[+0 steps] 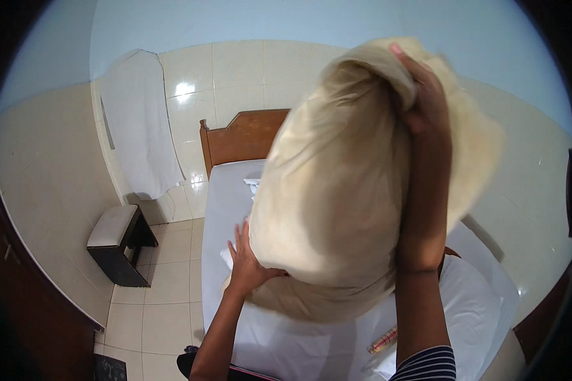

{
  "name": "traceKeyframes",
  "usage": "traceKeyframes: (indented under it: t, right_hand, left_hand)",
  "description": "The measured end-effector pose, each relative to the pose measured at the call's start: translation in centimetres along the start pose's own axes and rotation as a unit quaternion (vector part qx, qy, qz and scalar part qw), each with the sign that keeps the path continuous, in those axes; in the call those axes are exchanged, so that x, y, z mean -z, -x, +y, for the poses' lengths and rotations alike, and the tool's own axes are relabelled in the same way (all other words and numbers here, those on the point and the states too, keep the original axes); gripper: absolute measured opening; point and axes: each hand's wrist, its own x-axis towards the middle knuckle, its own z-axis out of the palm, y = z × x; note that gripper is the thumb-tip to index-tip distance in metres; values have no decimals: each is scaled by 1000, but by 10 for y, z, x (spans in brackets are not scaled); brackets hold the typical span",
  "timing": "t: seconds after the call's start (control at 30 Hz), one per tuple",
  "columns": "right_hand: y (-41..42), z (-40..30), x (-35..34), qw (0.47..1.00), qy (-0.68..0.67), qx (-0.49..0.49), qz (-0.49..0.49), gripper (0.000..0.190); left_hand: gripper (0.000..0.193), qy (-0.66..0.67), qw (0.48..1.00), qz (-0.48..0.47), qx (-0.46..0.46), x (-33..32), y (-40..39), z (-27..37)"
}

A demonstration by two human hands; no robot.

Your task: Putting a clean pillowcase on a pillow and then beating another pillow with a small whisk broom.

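Note:
A large cream pillow (329,205), shaded and discoloured in places, is held up over the bed by both hands. My right hand (426,97) grips its folded upper end, with the forearm running along its right side. My left hand (251,264) holds the lower left edge, fingers spread behind and thumb towards me. More cream cloth sticks out on the right and below, blurred. The white-sheeted bed (291,347) lies underneath, its far part largely hidden.
Beyond stands a wooden headboard (248,133). A white pillow (469,300) and a plaid rolled item (383,339) lie on the bed's right side. Left of the bed are a padded stool (114,226) and a white cloth (136,124) hanging against the wall.

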Motion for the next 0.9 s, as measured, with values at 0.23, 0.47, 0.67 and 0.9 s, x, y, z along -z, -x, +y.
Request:
traceKeyframes:
  t: [0.23,0.47,0.67,0.9]
  right_hand:
    - [1,220,-17,957,260,-107,-69,34]
    - [348,338,-59,673,659,-229,-247,62]
    - [422,264,-8,767,553,-261,-194,56]
    - [532,134,112,416,817,-334,219,70]
  left_hand:
    - [86,205,968,39,138,-25,64,-89]
    - [90,-117,947,-90,287,-74,162,-174]
    - [76,60,932,-50,355,-70,215,-217]
    - [50,40,960,18,278,-94,266,-217]
